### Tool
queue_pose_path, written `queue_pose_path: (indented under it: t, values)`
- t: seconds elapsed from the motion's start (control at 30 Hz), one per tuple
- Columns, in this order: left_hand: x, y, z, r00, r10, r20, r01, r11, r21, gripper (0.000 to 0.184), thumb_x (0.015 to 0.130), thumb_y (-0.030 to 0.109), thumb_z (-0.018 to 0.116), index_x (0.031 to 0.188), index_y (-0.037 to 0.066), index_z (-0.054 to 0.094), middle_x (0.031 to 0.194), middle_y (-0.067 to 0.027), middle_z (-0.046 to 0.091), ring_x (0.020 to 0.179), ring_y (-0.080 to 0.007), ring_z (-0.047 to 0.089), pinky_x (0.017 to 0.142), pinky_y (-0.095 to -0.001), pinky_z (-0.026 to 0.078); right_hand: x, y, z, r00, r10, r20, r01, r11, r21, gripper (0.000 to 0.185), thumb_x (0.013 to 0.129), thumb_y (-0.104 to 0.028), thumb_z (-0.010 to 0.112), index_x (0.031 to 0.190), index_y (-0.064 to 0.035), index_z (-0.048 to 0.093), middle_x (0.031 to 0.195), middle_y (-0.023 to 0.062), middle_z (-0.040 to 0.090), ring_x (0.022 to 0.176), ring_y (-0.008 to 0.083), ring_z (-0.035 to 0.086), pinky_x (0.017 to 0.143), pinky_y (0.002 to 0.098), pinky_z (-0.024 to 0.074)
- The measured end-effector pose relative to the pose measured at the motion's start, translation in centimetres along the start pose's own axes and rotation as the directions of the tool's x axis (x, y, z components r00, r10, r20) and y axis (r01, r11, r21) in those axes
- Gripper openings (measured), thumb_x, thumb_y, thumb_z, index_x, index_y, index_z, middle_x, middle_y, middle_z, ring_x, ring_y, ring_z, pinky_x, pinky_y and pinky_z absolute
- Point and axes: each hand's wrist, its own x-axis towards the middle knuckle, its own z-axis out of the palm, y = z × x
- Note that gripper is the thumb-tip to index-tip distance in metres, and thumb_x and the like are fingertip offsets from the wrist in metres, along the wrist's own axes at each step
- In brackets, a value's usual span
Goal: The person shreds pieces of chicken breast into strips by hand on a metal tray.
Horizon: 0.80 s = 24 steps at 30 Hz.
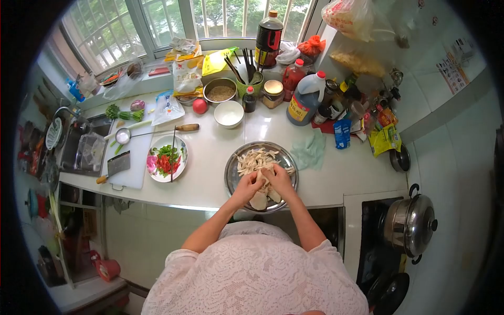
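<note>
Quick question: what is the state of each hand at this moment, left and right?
Left hand: closed, pinching a pale food piece above the metal tray.
Right hand: closed, pinching the same piece.

This is a kitchen — a sink (84,148) sits at one end of the counter (210,149). A lidded pot (409,223) stands by the stove (369,249), and sauce bottles (307,100) line the back.

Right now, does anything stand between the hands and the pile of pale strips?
Nothing visible does: the left hand and right hand hold a pale piece beside the strips, over the metal plate. The green cloth lies outside the plate.
</note>
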Motion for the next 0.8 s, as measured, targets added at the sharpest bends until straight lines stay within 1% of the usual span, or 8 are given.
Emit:
queue_pose_path:
  t: [0.1, 0.17, 0.33, 0.4, 0.57, 0.7, 0.77, 0.8]
  values:
    - [-0.7, 0.8, 1.5, 0.995, 0.099, -0.018, -0.098, 0.992, 0.081, 0.029, 0.089, 0.016, 0.055, 0.114, 0.001, 0.054, 0.094, 0.0005, 0.058, 0.087, -0.0066, 0.053, 0.077, -0.0211, 0.043, 0.2, 0.8, -1.1, 0.990, 0.118, 0.075, -0.127, 0.985, 0.120, 0.034, 0.087, -0.036, 0.058, 0.089, -0.0021, 0.058, 0.073, 0.0042, 0.059, 0.063, 0.0141, 0.054, 0.057, 0.0280, 0.0426]
    - [-0.9, 0.8, 2.0, 0.991, 0.132, -0.016, -0.130, 0.987, 0.094, 0.033, 0.089, 0.015, 0.054, 0.118, 0.000, 0.052, 0.097, -0.0001, 0.059, 0.089, -0.0074, 0.053, 0.079, -0.0209, 0.043, 0.1, 0.0, -2.0, 0.892, 0.315, 0.325, -0.453, 0.627, 0.634, 0.029, 0.092, -0.034, 0.052, 0.097, -0.0056, 0.057, 0.088, 0.0046, 0.061, 0.076, 0.0112, 0.059, 0.063, 0.0261, 0.0479]
    - [-1.0, -0.3, 0.0, 0.999, 0.035, -0.005, -0.035, 0.966, -0.258, 0.034, 0.091, 0.015, 0.053, 0.121, 0.000, 0.050, 0.108, -0.0050, 0.058, 0.098, -0.0125, 0.055, 0.083, -0.0263, 0.045, -0.7, 0.8, -1.3, 0.884, 0.339, 0.323, -0.441, 0.372, 0.817, 0.037, 0.091, -0.041, 0.051, 0.101, -0.0067, 0.057, 0.093, 0.0067, 0.062, 0.081, 0.0164, 0.062, 0.067, 0.0283, 0.0506]
    - [-0.4, -0.8, -1.0, 0.992, 0.063, 0.111, -0.023, 0.944, -0.329, 0.036, 0.092, 0.018, 0.052, 0.123, 0.000, 0.047, 0.109, -0.0080, 0.056, 0.101, -0.0157, 0.055, 0.084, -0.0293, 0.048, -1.0, -0.8, -0.5, 0.833, 0.486, 0.266, -0.401, 0.198, 0.895, 0.036, 0.089, -0.045, 0.053, 0.094, -0.0091, 0.057, 0.079, 0.0020, 0.060, 0.061, 0.0125, 0.056, 0.048, 0.0222, 0.0407]
    - [-0.3, 1.0, -0.5, 0.976, -0.160, 0.146, 0.216, 0.771, -0.600, 0.041, 0.090, 0.018, 0.055, 0.125, 0.002, 0.041, 0.109, -0.0064, 0.054, 0.096, -0.0143, 0.058, 0.086, -0.0306, 0.051, -1.1, 0.6, 0.5, 0.945, 0.278, 0.169, -0.302, 0.556, 0.775, 0.034, 0.089, -0.041, 0.054, 0.089, -0.0078, 0.056, 0.074, 0.0008, 0.057, 0.062, 0.0107, 0.054, 0.052, 0.0243, 0.0429]
    - [-0.2, 0.6, -2.8, 0.989, -0.145, 0.044, 0.151, 0.959, -0.240, 0.037, 0.088, 0.013, 0.056, 0.121, 0.003, 0.044, 0.096, -0.0017, 0.054, 0.083, -0.0088, 0.055, 0.073, -0.0255, 0.051, -0.4, 0.2, 2.5, 0.965, 0.262, -0.003, -0.253, 0.935, 0.249, 0.033, 0.090, -0.039, 0.054, 0.085, -0.0064, 0.054, 0.072, -0.0002, 0.054, 0.066, 0.0074, 0.053, 0.054, 0.0226, 0.0431]
    - [0.2, 0.2, -5.0, 0.981, -0.139, 0.133, 0.167, 0.959, -0.231, 0.029, 0.089, 0.014, 0.057, 0.114, 0.004, 0.048, 0.084, 0.0016, 0.052, 0.066, -0.0049, 0.047, 0.057, -0.0197, 0.042, 0.0, -0.4, 3.6, 0.958, 0.287, -0.007, -0.273, 0.919, 0.283, 0.032, 0.089, -0.039, 0.056, 0.086, -0.0071, 0.055, 0.073, -0.0008, 0.055, 0.064, 0.0090, 0.053, 0.055, 0.0233, 0.0437]
    - [0.3, -0.1, -5.7, 0.986, -0.125, 0.109, 0.147, 0.965, -0.218, 0.025, 0.089, 0.017, 0.057, 0.110, 0.006, 0.049, 0.076, 0.0032, 0.049, 0.060, -0.0046, 0.041, 0.050, -0.0179, 0.032, 0.0, -1.4, 4.0, 0.917, 0.398, 0.016, -0.324, 0.723, 0.610, 0.032, 0.088, -0.040, 0.057, 0.086, -0.0081, 0.055, 0.072, -0.0010, 0.054, 0.061, 0.0097, 0.051, 0.054, 0.0240, 0.0426]
